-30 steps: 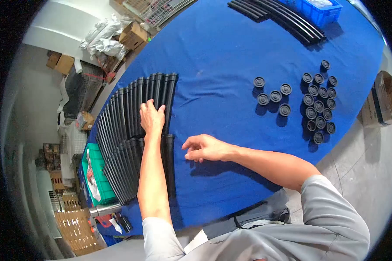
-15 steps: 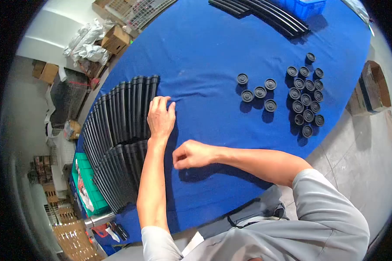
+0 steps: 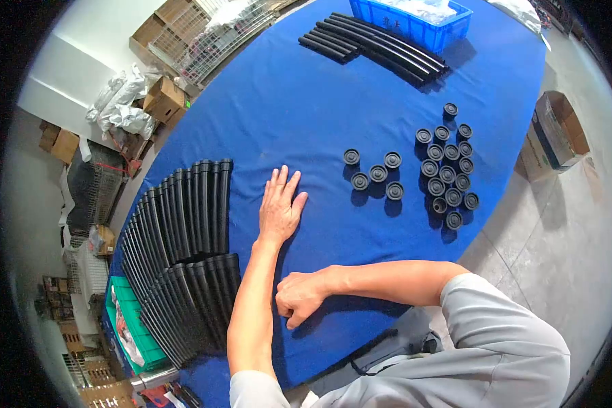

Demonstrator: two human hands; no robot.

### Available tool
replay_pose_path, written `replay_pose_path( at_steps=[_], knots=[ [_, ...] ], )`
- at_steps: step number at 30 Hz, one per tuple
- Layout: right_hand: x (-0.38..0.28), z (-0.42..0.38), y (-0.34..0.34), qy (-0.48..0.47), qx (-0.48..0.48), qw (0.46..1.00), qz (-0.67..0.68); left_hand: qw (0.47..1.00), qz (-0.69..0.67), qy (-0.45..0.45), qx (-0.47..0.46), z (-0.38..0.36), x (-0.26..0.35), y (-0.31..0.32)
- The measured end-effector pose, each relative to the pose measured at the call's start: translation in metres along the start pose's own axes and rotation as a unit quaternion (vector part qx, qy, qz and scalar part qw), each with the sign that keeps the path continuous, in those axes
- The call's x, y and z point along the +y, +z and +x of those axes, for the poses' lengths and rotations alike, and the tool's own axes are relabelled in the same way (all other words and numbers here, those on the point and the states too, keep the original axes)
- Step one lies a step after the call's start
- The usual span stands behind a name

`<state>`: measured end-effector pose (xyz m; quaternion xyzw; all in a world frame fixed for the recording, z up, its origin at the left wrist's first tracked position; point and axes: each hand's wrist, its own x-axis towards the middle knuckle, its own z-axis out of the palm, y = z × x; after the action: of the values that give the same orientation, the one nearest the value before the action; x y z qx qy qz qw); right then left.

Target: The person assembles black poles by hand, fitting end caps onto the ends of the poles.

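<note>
My left hand [image 3: 281,207] rests on the blue cloth with its fingers stretched out, holding nothing. It is just right of the upper row of black tubes [image 3: 204,211], which lie side by side in a fan. Below that row is a second row of black tubes [image 3: 200,299], near my left forearm. My right hand [image 3: 300,297] is curled into a fist just above the cloth, to the right of my left forearm, and nothing shows in it. Several round black caps [image 3: 378,173] stand on the cloth further right, apart from both hands, with a larger cluster of caps [image 3: 447,175] beyond them.
At the far side of the table [image 3: 285,88] lie more black tubes [image 3: 381,47] beside a blue crate [image 3: 421,27]. A green bin [image 3: 134,326] sits at the left edge. Cardboard boxes [image 3: 557,132] stand on the floor at right.
My left hand has left the edge of the tubes and moved right, flattening onto the cloth. My right hand stays curled and now points further down. The whole view has shifted.
</note>
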<state>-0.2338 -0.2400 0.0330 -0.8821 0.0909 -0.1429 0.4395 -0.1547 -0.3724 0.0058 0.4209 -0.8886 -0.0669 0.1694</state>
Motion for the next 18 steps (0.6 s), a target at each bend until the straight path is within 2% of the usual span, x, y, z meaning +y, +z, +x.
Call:
replay_pose_path(
  at_steps=[8,11,14,17,18],
  knots=[
    [-0.008,0.001,-0.004,0.008,-0.080,0.996,0.040,1.000,0.025,-0.012,0.008,0.001,0.000,0.001],
    [-0.006,0.000,-0.007,0.000,-0.073,0.997,0.039,0.999,0.027,-0.016,0.007,0.002,0.001,0.002],
    [-0.022,-0.006,-0.016,0.001,-0.109,0.994,0.019,0.999,0.027,-0.017,0.008,0.001,0.002,0.002],
    [-0.060,-0.028,-0.049,-0.025,-0.090,0.995,0.027,0.999,0.027,-0.014,0.011,0.000,0.003,0.002],
    [-0.061,-0.036,-0.059,-0.041,-0.019,0.999,0.023,0.999,0.027,-0.013,0.013,0.001,0.003,0.002]
  ],
)
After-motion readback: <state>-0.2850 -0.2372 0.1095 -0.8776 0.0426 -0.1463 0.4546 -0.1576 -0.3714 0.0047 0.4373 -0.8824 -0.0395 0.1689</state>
